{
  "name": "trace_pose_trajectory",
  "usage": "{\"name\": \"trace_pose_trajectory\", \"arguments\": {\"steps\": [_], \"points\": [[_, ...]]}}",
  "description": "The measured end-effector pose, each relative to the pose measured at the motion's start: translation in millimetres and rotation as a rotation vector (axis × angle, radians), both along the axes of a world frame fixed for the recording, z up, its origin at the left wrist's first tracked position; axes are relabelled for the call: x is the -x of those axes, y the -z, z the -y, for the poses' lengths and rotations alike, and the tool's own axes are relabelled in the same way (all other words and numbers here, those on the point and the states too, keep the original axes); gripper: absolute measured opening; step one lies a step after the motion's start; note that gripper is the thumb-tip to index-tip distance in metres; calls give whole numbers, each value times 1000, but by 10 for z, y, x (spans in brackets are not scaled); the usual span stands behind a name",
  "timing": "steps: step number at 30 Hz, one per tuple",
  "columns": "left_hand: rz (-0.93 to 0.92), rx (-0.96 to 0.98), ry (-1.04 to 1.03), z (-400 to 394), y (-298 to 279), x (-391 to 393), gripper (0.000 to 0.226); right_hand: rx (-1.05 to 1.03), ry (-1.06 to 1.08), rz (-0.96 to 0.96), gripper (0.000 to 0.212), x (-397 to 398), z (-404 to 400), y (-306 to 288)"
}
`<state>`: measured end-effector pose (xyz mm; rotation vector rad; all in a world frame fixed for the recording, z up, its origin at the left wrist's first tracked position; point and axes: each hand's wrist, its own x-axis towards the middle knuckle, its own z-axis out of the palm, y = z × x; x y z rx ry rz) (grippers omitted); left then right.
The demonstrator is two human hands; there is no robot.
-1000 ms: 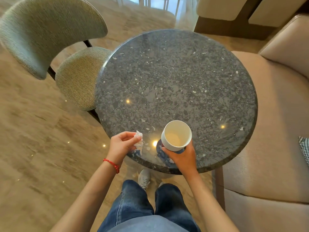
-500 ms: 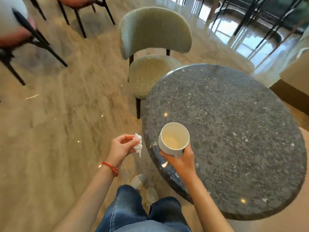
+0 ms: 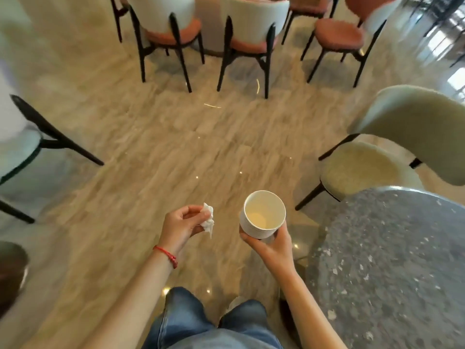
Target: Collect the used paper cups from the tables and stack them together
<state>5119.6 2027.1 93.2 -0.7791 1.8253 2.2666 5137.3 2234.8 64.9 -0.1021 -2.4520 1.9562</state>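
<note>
Paper cup (image 3: 262,214) upright, mouth up, in right hand (image 3: 273,248) grip; left hand (image 3: 181,226) pinching tissue (image 3: 208,220).

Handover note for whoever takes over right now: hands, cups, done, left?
Left hand: pinches a crumpled white tissue.
Right hand: grips a white paper cup upright from below, over the floor, clear of the round dark speckled stone table.
Done: one cup collected.
Left: no other cups in view; find the rest on other tables and stack them together.
</note>
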Motion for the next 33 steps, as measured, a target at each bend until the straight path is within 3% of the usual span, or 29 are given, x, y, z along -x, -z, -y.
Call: {"name": "trace_pose_trajectory", "arguments": {"steps": [17,25,33], "points": [[-32,-4,-744,2916,-66,-1316,13,9,-662,63,71,21,3295,-35],[3,26,-987,3681,-49,-1746,11,-12,-903,63,78,68,4346,-114],[36,44,-1233,4182,-16,-1658,12,0,-1164,37,80,406,5304,-138]]}}
